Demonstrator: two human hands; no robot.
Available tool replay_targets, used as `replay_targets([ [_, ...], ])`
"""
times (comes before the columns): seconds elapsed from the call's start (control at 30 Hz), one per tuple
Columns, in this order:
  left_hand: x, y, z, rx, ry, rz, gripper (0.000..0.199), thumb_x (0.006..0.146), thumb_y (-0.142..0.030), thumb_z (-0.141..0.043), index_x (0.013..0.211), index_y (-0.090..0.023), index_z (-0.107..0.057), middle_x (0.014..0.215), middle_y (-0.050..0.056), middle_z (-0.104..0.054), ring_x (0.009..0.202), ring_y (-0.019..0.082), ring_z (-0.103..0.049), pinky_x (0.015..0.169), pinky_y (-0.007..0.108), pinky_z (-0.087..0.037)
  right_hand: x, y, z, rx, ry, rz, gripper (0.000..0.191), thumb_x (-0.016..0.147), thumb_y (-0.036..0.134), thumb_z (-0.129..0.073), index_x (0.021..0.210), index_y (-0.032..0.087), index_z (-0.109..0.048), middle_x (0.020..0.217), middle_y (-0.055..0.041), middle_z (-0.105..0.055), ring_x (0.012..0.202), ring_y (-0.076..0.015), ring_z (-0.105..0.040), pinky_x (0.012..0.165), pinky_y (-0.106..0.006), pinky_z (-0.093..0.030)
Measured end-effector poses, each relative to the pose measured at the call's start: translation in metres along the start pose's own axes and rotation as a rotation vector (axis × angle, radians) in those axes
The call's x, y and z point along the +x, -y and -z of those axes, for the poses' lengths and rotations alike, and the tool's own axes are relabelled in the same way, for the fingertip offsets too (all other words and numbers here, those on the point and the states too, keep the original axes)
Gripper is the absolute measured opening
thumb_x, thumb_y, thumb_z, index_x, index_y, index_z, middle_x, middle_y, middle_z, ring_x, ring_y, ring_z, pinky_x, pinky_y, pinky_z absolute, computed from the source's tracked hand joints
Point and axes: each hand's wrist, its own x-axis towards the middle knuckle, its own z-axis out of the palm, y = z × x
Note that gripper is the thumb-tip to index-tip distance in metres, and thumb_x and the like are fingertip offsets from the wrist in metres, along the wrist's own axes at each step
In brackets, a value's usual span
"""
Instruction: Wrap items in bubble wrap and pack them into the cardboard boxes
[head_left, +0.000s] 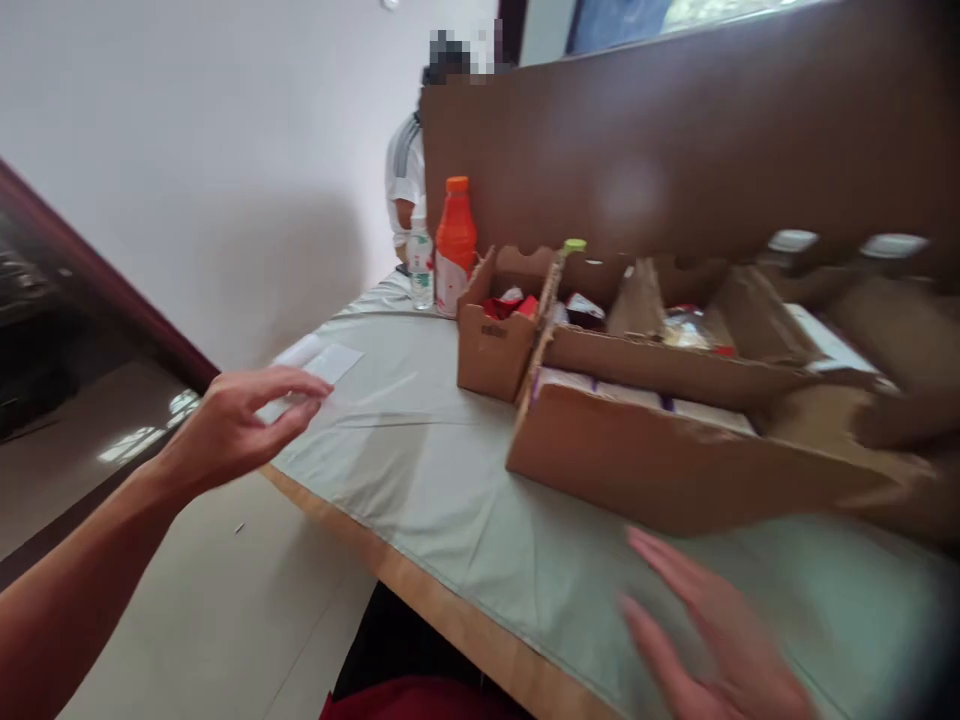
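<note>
My left hand point(251, 418) hovers over the left end of the table, fingers curved and a small gap between thumb and forefinger. Nothing can be made out between them. Just beyond the fingertips lies a flat white paper or card point(335, 362), beside a whitish rolled piece point(298, 350). At the lower right, my right hand point(705, 630) is blurred, with thumb and fingers apart and nothing held. It is over the cloth, in front of a long cardboard box point(645, 465) holding several white packs point(630, 393).
Behind that box, cardboard compartments point(495, 350) hold red packets point(511, 305) and other packages. An orange bottle point(456, 240) and a clear bottle point(421, 265) stand at the back. A brown board point(637, 160) rises behind, with a person point(406, 165) partly hidden. The wooden table edge point(420, 575) runs in front.
</note>
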Motion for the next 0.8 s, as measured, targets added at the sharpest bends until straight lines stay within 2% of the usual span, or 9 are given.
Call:
replay_targets([
  [0.1, -0.011, -0.044, 0.000, -0.142, 0.191, -0.261, 0.023, 0.088, -0.027, -0.066, 0.104, -0.038, -0.078, 0.099, 0.001, -0.081, 0.087, 0.024, -0.077, 0.062, 0.030, -0.063, 0.018, 0.052, -0.013, 0.204, 0.170, 0.242, 0.067, 0.093, 0.034, -0.066, 0.155, 0.029, -0.039, 0.149, -0.0127, -0.055, 0.138, -0.0335, -0.052, 0.111, -0.055, -0.046],
  [0.2, -0.017, -0.066, -0.006, -0.206, 0.306, -0.424, 0.034, 0.090, -0.022, -0.062, 0.114, -0.043, -0.075, 0.103, 0.000, -0.081, 0.089, 0.024, -0.078, 0.072, 0.032, -0.066, 0.038, 0.085, -0.032, 0.416, 0.350, 0.288, 0.069, 0.089, 0.038, -0.072, 0.151, 0.023, -0.046, 0.143, -0.0122, -0.061, 0.136, -0.0278, -0.053, 0.115, -0.045, -0.042],
  [0.33, -0.018, -0.068, -0.013, -0.229, 0.338, -0.395, 0.029, 0.094, -0.024, -0.057, 0.109, -0.043, -0.074, 0.102, -0.003, -0.081, 0.088, 0.022, -0.078, 0.071, 0.028, -0.066, 0.031, 0.070, -0.040, 0.509, 0.418, 0.166, 0.014, 0.092, 0.022, -0.067, 0.104, 0.024, -0.073, 0.098, -0.0016, -0.078, 0.098, -0.0200, -0.068, 0.099, -0.040, -0.047],
  [0.43, -0.015, -0.070, -0.022, -0.277, 0.310, -0.343, 0.026, 0.093, -0.026, -0.059, 0.106, -0.043, -0.075, 0.099, -0.005, -0.081, 0.082, 0.021, -0.079, 0.070, 0.028, -0.066, 0.011, 0.040, -0.014, 0.517, 0.366, 0.011, 0.012, 0.096, 0.026, -0.063, 0.097, 0.024, -0.074, 0.096, -0.0026, -0.077, 0.093, -0.0204, -0.069, 0.095, -0.040, -0.050],
  [0.47, -0.013, -0.074, -0.027, -0.302, 0.297, -0.327, 0.026, 0.093, -0.027, -0.060, 0.105, -0.043, -0.075, 0.097, -0.005, -0.081, 0.081, 0.021, -0.079, 0.069, 0.029, -0.066, 0.006, 0.032, -0.002, 0.536, 0.361, -0.027, 0.017, 0.096, 0.033, -0.066, 0.109, 0.025, -0.074, 0.108, -0.0045, -0.076, 0.102, -0.0218, -0.069, 0.098, -0.041, -0.050],
  [0.57, -0.006, -0.094, -0.046, -0.401, 0.343, -0.300, 0.023, 0.092, -0.029, -0.063, 0.103, -0.040, -0.078, 0.094, -0.002, -0.082, 0.084, 0.024, -0.079, 0.069, 0.034, -0.066, -0.001, 0.022, 0.025, 0.576, 0.394, -0.090, 0.077, 0.084, 0.060, -0.077, 0.149, 0.029, -0.051, 0.154, -0.0107, -0.051, 0.138, -0.0285, -0.052, 0.115, -0.048, -0.042],
  [0.67, -0.001, -0.115, -0.060, -0.471, 0.426, -0.328, 0.020, 0.093, -0.030, -0.064, 0.102, -0.036, -0.080, 0.093, 0.001, -0.082, 0.088, 0.026, -0.078, 0.071, 0.037, -0.065, 0.000, 0.025, 0.024, 0.596, 0.498, -0.047, 0.098, 0.074, 0.064, -0.084, 0.155, 0.029, -0.043, 0.162, -0.0103, -0.041, 0.148, -0.0305, -0.039, 0.121, -0.050, -0.035],
  [0.73, 0.002, -0.123, -0.061, -0.472, 0.388, -0.361, 0.021, 0.094, -0.028, -0.063, 0.106, -0.036, -0.079, 0.095, 0.000, -0.081, 0.088, 0.025, -0.078, 0.073, 0.037, -0.065, 0.000, 0.028, 0.013, 0.620, 0.574, -0.001, 0.073, 0.079, 0.053, -0.084, 0.143, 0.028, -0.058, 0.146, -0.0067, -0.061, 0.136, -0.0270, -0.053, 0.115, -0.045, -0.042],
  [0.8, 0.005, -0.127, -0.056, -0.424, 0.318, -0.392, 0.023, 0.095, -0.025, -0.064, 0.108, -0.038, -0.077, 0.097, -0.004, -0.081, 0.087, 0.023, -0.078, 0.072, 0.035, -0.065, 0.000, 0.026, 0.005, 0.609, 0.546, 0.011, 0.026, 0.093, 0.037, -0.073, 0.117, 0.027, -0.074, 0.113, -0.0013, -0.076, 0.108, -0.0208, -0.068, 0.102, -0.039, -0.051],
])
